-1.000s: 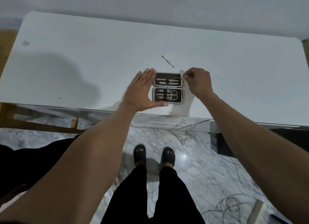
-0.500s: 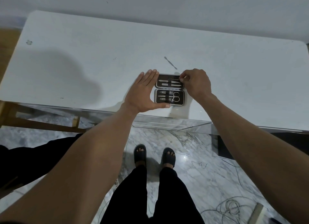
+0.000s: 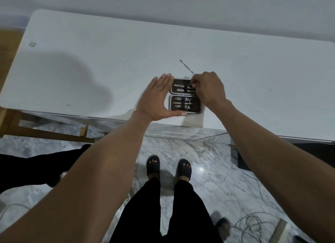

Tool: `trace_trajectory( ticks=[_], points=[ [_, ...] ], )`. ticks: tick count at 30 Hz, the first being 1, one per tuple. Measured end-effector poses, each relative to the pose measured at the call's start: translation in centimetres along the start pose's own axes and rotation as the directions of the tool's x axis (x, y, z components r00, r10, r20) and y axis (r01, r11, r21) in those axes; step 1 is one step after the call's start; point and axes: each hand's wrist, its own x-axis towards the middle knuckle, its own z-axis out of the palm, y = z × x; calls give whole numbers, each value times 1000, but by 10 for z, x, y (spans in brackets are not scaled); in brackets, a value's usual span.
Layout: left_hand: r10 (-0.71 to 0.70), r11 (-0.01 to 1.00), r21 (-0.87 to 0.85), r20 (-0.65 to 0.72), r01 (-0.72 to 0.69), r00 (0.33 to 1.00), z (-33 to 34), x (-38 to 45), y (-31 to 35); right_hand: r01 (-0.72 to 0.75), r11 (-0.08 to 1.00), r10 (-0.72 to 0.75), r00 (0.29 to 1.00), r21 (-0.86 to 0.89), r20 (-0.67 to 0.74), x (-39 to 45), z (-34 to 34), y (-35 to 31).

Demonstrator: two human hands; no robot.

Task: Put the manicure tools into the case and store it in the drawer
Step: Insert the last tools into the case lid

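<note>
A small dark manicure case lies open in two halves near the front edge of the white table. Scissors, clippers and files sit in its near half; thin tools lie in the far half. My left hand rests flat against the case's left side, thumb along the front edge, fingers spread. My right hand covers the right end of the far half, fingertips pinched on a thin metal tool there. Another thin metal tool lies loose on the table just behind the case.
A wall runs close behind the table. A wooden frame shows under the table's left end. My feet in dark sandals stand on a marble floor. Coiled cable lies on the floor at lower right.
My right hand has moved left over the far half of the case, carrying the thin tool in over the slots. My left hand has stayed at the case's left side.
</note>
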Motion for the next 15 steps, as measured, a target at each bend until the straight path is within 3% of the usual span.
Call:
trace_trajectory(
  ticks=[9,15],
  points=[
    [4,1000,-13,-15,-5,1000,0,0,1,-22,995,25,999,97,-29,3,-4,1],
    [7,1000,-12,-18,-8,1000,2,0,-1,-161,967,186,976,195,-113,19,-10,6]
  ],
)
